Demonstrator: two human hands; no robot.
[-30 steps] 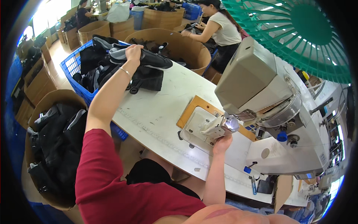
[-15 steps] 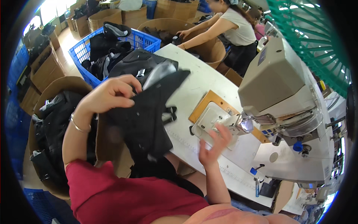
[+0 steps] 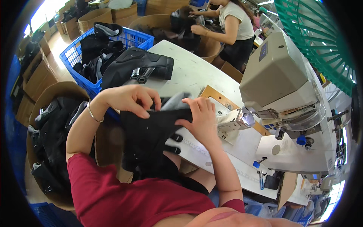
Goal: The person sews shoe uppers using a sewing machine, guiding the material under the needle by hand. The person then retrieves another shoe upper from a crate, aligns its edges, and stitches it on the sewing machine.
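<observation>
Both my hands hold a black boot upper (image 3: 147, 130) by its top edge, in front of my lap and over the table's near edge. My left hand (image 3: 132, 100) pinches the edge on one side, thumb against forefinger. My right hand (image 3: 201, 118) grips the far corner, with the thumb below and fingers above. Grey lining (image 3: 177, 102) shows at the opening, and dark strap ends stick out at the lower right side. Just past my hands a finished-looking black boot (image 3: 138, 66) lies on its side with metal buckles (image 3: 143, 75) showing.
A sewing machine (image 3: 274, 77) with a lit needle area stands at the right, over a white table (image 3: 189, 56). A blue crate (image 3: 72, 56) and a cardboard bin (image 3: 56, 87) hold black pieces. Beyond the table a co-worker (image 3: 236, 26) handles dark items. A green fan guard (image 3: 317, 41) hangs upper right.
My right hand has come from beside the machine and taken hold of the boot upper. My left hand has moved slightly right with it. The boot on the table is less covered.
</observation>
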